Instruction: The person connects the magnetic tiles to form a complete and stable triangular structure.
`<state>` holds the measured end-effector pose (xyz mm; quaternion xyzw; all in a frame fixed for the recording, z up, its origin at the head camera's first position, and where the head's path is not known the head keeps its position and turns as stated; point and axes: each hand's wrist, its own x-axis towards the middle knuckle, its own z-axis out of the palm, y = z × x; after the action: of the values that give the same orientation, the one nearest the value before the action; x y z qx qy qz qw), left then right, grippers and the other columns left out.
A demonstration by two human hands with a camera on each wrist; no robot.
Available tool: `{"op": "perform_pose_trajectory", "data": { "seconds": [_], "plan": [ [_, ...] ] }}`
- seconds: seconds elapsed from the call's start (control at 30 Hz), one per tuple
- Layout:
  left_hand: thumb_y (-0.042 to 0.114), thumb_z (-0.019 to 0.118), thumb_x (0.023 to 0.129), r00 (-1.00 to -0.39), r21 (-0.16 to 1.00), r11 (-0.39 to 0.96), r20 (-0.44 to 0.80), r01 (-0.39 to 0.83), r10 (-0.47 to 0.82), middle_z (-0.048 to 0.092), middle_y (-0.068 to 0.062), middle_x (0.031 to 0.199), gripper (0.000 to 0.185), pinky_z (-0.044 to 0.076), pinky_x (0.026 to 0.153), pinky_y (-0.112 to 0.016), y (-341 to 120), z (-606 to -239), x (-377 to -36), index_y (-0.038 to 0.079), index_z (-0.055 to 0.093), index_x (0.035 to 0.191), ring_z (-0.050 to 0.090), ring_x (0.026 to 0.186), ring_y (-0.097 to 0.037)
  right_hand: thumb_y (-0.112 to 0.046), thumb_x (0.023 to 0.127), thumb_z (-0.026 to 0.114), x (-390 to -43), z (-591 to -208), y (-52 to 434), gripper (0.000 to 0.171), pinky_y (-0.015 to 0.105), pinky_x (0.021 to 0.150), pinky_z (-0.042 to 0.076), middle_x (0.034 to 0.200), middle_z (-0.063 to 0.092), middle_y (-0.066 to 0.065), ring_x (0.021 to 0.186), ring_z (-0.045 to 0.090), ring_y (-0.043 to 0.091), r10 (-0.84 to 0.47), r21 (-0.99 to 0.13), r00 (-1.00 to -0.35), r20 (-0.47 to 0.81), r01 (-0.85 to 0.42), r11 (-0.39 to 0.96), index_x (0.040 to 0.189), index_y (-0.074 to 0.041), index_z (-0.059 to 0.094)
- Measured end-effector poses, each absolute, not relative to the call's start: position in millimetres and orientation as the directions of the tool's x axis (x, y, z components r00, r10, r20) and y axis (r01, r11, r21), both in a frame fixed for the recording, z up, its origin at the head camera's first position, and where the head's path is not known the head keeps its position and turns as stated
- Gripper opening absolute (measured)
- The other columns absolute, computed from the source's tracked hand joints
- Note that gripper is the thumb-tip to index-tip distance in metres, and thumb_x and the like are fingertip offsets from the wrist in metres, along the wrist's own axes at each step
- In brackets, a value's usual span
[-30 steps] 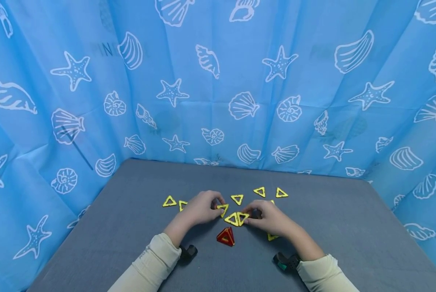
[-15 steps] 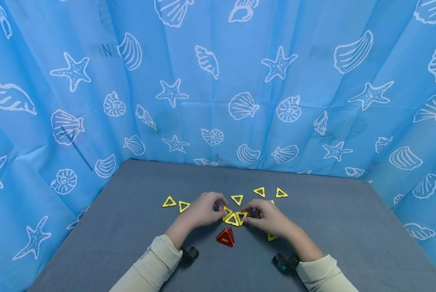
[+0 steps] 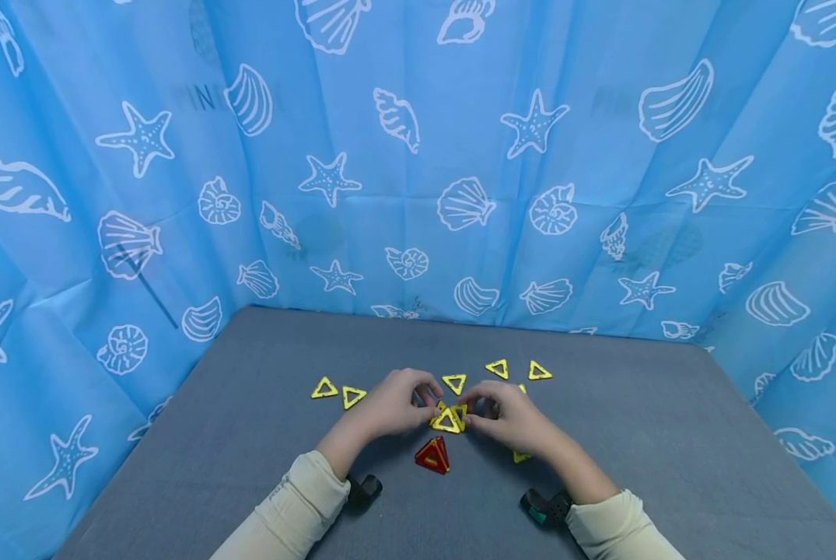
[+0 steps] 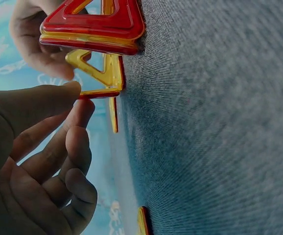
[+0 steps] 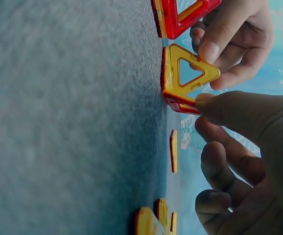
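The yellow triangle tiles [image 3: 449, 418] are pinched by the left hand [image 3: 388, 404] and right hand [image 3: 510, 416], each grip closed on them. The tilted edges are best brought together gently above the tabletop [image 3: 250, 435]

Bright, even light; soft shadows; wrist views blurred up close.

A grey fabric-covered tabletop [image 3: 250, 435] fills the foreground. Behind and to both sides hangs a blue curtain [image 3: 418, 155] printed with white seashells and starfish. The light is even.
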<state>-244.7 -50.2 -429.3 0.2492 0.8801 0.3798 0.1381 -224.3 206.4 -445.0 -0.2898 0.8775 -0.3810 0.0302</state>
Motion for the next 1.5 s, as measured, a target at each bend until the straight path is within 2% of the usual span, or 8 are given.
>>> {"op": "perform_pose_trajectory", "data": {
  "seconds": [0.17,0.37,0.63,0.87,0.97,1.27,1.4,1.5],
  "plan": [
    [0.017,0.076,0.099,-0.828,0.747,0.572,-0.054,0.337,0.558,0.073,0.006,0.095,0.012,0.055,0.073,-0.032,-50,-430,-244,0.016,0.076,0.111,0.067,0.083,-0.011,-0.010,0.099,0.073,-223,-444,204,0.025,0.027,0.071,0.056,0.105,0.074,0.004,0.084,0.064,0.008,-0.532,-0.702,-0.826,0.188,-0.491,0.516,0.124,-0.006,0.073],
    [0.016,0.076,0.099,-0.809,0.756,0.547,-0.040,0.359,0.586,0.072,0.006,0.095,0.011,0.055,0.073,-0.030,-48,-432,-245,0.015,0.077,0.109,0.067,0.084,-0.010,-0.010,0.099,0.074,-222,-443,201,0.018,0.027,0.071,0.055,0.102,0.073,-0.001,0.082,0.063,0.008,-0.518,-0.702,-0.835,0.183,-0.480,0.526,0.118,-0.010,0.073],
    [0.014,0.076,0.099,-0.805,0.754,0.541,-0.030,0.371,0.593,0.072,0.007,0.093,0.010,0.054,0.071,-0.030,-48,-433,-245,0.016,0.077,0.108,0.066,0.082,-0.010,-0.010,0.098,0.076,-221,-444,198,0.013,0.027,0.071,0.055,0.102,0.073,0.001,0.081,0.063,0.009,-0.535,-0.697,-0.825,0.183,-0.492,0.521,0.110,-0.010,0.071],
    [0.016,0.073,0.101,-0.800,0.755,0.544,-0.044,0.366,0.599,0.072,0.007,0.096,0.020,0.056,0.066,-0.030,-48,-435,-245,0.016,0.077,0.120,0.067,0.079,-0.011,-0.011,0.098,0.076,-222,-441,201,0.009,0.028,0.073,0.056,0.099,0.072,-0.004,0.081,0.064,0.009,-0.538,-0.702,-0.824,0.176,-0.488,0.519,0.106,-0.011,0.072],
    [0.016,0.072,0.102,-0.795,0.749,0.544,-0.040,0.377,0.605,0.072,0.008,0.096,0.019,0.056,0.065,-0.030,-48,-434,-245,0.017,0.078,0.120,0.066,0.077,-0.010,-0.013,0.098,0.076,-224,-439,208,0.009,0.028,0.072,0.055,0.100,0.072,-0.004,0.081,0.064,0.008,-0.537,-0.697,-0.826,0.172,-0.487,0.527,0.107,-0.011,0.073],
    [0.016,0.075,0.099,-0.800,0.736,0.558,-0.038,0.383,0.599,0.071,0.007,0.094,0.010,0.052,0.069,-0.030,-48,-432,-246,0.018,0.079,0.108,0.063,0.078,-0.011,-0.021,0.098,0.078,-228,-425,234,0.019,0.028,0.075,0.052,0.107,0.075,0.005,0.087,0.063,0.013,-0.527,-0.650,-0.849,0.043,-0.425,0.630,0.111,-0.008,0.075],
    [0.017,0.072,0.101,-0.796,0.735,0.559,-0.043,0.385,0.604,0.071,0.006,0.098,0.015,0.053,0.070,-0.030,-48,-433,-246,0.017,0.078,0.115,0.063,0.081,-0.011,-0.016,0.096,0.078,-231,-421,247,0.020,0.028,0.073,0.053,0.108,0.075,0.008,0.087,0.063,0.013,-0.538,-0.637,-0.843,-0.016,-0.406,0.655,0.113,-0.005,0.075],
    [0.018,0.070,0.103,-0.788,0.734,0.558,-0.050,0.388,0.614,0.072,0.004,0.103,0.021,0.053,0.070,-0.030,-49,-434,-246,0.016,0.077,0.123,0.064,0.082,-0.010,-0.011,0.094,0.078,-233,-418,255,0.022,0.029,0.075,0.054,0.106,0.074,0.008,0.091,0.065,0.018,-0.557,-0.645,-0.829,-0.058,-0.395,0.654,0.114,-0.004,0.075]
  ]
}}
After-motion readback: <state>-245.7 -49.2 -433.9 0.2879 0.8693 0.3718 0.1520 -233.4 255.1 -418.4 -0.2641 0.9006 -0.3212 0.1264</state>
